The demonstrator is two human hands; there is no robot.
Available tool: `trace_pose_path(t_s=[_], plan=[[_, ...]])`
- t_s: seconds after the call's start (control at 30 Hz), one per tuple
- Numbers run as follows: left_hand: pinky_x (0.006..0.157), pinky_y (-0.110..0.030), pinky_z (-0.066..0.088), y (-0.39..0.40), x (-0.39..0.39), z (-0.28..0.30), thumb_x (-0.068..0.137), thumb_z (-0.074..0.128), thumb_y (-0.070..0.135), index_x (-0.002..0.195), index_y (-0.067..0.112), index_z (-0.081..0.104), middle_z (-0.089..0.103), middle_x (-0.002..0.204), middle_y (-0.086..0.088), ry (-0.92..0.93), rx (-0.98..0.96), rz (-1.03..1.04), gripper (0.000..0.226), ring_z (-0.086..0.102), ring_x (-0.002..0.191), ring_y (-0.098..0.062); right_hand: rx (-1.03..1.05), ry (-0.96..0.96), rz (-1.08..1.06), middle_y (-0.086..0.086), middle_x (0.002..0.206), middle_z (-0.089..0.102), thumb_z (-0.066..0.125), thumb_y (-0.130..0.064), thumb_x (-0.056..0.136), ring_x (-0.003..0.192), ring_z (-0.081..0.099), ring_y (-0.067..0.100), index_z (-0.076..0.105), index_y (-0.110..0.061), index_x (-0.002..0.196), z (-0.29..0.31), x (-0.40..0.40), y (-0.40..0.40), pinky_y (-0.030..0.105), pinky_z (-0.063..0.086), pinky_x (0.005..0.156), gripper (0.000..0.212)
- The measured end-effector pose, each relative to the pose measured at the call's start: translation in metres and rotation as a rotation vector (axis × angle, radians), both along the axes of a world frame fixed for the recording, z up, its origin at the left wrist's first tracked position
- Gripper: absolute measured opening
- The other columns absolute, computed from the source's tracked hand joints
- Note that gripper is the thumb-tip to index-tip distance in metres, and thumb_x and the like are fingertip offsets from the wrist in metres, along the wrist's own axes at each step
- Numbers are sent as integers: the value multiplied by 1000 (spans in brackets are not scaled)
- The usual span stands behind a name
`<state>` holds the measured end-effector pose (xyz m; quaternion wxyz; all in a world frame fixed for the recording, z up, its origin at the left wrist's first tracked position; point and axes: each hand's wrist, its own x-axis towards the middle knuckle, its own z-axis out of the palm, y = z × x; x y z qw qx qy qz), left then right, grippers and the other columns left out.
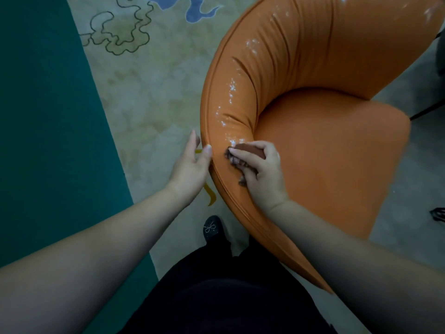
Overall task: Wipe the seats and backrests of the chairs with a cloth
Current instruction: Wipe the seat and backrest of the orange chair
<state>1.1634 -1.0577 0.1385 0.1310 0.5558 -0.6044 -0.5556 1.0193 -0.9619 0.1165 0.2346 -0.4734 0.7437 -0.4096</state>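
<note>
A person stood over an orange chair (313,145) that filled the centre and upper right of the frame, its curved backrest (265,68) sweeping from the top edge down to lower centre around the rounded seat (337,153); bright glints dotted the backrest's padded inner face. The right hand (260,169), just right of centre, gripped a dark brownish cloth (238,157) with fingers curled over it and pressed it against the backrest's top rim; frayed edges of the cloth showed below the fingers. The left hand (192,165), just left of the right hand, lay with fingers straight and held together, thumb tip touching the backrest's outer edge; whether the fingers themselves met the chair could not be told. Both bare forearms reached in from the lower corners of the frame. A pale carpet (149,97) with dark squiggle outlines and a blue motif at the top edge lay under the chair; a teal band (48,128) of it ran down the left side. A black shoe (213,229) with a small bow showed at lower centre, above dark clothing (228,297) at the bottom edge; thin dark legs of other furniture (426,110) poked in at the right edge.
</note>
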Motion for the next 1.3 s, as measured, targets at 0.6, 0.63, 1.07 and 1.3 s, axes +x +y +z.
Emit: trace_pose_path(t_s=[0.6,0.63,1.07,1.3], plan=[[95,-33,41,31,-57,-38,98,25,37,152,33,21,44,147,-7,-266,-393,367,54,50,122,-31,-1,-155,-42,2,122,47,63,-30,90,116,48,13,52,-33,134,-20,-24,-29,27,37,109,45],[96,-32,40,31,-56,-38,97,24,38,151,32,21,43,148,-6,-265,-397,365,55,50,123,-30,-10,-148,-25,2,124,47,61,-33,90,118,49,18,52,-37,131,-22,-22,-30,37,40,108,42],[86,-21,36,32,-56,-43,96,25,37,151,33,23,49,142,-4,-299,-415,362,55,55,115,-28,-132,-129,-25,6,123,50,62,-25,91,119,50,23,60,-29,123,-29,-23,-56,39,41,106,33],[92,-16,31,32,-56,-42,96,26,32,150,27,26,45,146,-5,-299,-433,353,54,50,125,-28,-171,-57,134,5,122,50,66,-29,87,117,52,23,63,-31,124,-31,-23,-20,43,44,102,37]])
